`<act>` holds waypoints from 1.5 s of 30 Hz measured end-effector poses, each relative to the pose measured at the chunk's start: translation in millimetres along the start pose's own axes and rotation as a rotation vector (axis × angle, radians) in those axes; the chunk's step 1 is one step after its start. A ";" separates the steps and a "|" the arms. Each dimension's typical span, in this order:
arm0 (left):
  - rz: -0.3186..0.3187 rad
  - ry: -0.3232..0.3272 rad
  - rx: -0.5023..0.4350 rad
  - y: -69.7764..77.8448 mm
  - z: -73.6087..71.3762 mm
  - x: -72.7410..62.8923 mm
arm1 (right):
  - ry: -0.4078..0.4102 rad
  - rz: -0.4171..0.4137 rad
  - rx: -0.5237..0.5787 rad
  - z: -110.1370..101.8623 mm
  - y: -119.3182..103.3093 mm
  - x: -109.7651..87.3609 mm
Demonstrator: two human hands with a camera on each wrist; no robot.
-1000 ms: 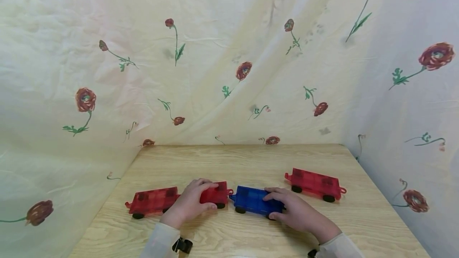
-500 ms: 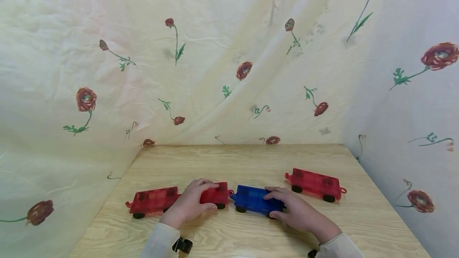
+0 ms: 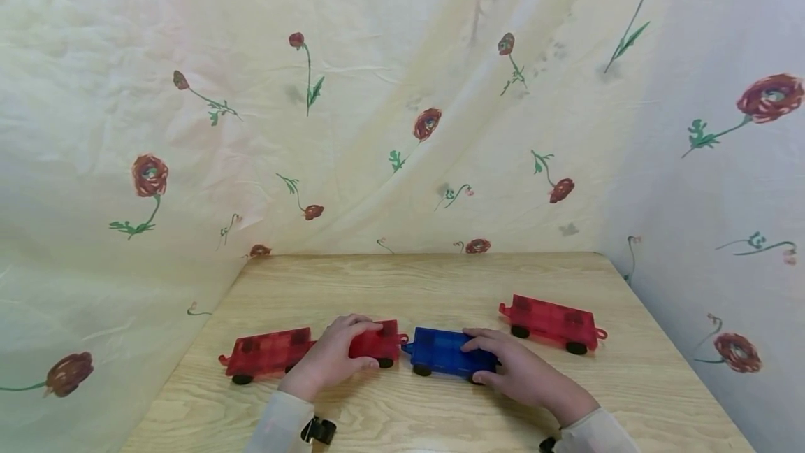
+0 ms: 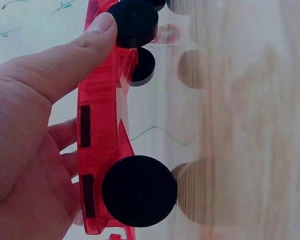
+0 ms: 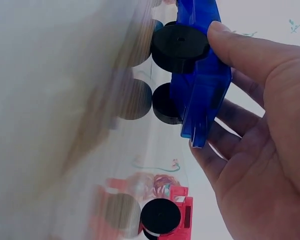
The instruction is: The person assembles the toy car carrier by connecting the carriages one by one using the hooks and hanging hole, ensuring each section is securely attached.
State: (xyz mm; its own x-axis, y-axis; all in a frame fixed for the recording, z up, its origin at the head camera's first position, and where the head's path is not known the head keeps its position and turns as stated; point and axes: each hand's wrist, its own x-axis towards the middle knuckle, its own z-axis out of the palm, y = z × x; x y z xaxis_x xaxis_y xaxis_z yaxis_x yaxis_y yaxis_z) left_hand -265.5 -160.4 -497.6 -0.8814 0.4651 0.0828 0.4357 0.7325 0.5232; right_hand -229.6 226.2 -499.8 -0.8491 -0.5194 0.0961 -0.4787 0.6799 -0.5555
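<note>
On the wooden table, my left hand (image 3: 330, 358) grips a translucent red toy train car (image 3: 377, 343) between thumb and fingers. The left wrist view shows the thumb by a black wheel (image 4: 140, 191) side of this red car (image 4: 96, 130). Just to its right, my right hand (image 3: 522, 372) holds a translucent blue toy train car (image 3: 440, 349) by its right end, thumb on the near side. The blue car's left coupling meets the red car's ring in the head view. In the right wrist view the blue car (image 5: 202, 85) has its wheels at the tabletop.
Another red car (image 3: 270, 351) stands left, its right end partly behind my left hand. Farther back at right sits a separate red car (image 3: 553, 321) with a hook and a ring. Flower-printed cloth (image 3: 352, 124) surrounds the table (image 3: 415, 278) at the back and sides.
</note>
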 end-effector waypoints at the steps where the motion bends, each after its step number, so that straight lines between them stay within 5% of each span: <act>1: -0.002 -0.001 -0.002 -0.4 -0.3 -0.1 | -0.001 0.000 0.004 -0.6 -0.2 -0.3; 14: 0.021 -0.040 -0.039 -1.4 -2.7 -1.3 | 0.003 -0.011 0.029 -2.0 1.6 -0.3; 27: 0.039 -0.025 0.019 -4.3 -4.2 -2.4 | -0.005 -0.045 0.070 -1.6 6.9 -2.1; 34: 0.004 -0.014 -0.098 -3.1 -3.7 -2.3 | 0.005 -0.022 0.070 0.4 5.6 -0.5; 45: 0.026 -0.019 -0.043 -3.8 -4.8 -2.6 | 0.011 0.008 0.077 -1.5 6.5 -0.4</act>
State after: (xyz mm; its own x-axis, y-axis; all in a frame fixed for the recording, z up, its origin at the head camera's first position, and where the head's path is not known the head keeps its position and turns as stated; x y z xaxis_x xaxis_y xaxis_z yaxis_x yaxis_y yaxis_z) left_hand -265.7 -166.8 -495.8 -0.8660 0.4933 0.0814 0.4500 0.6981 0.5569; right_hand -232.7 231.6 -502.3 -0.8552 -0.5086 0.1002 -0.4541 0.6420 -0.6178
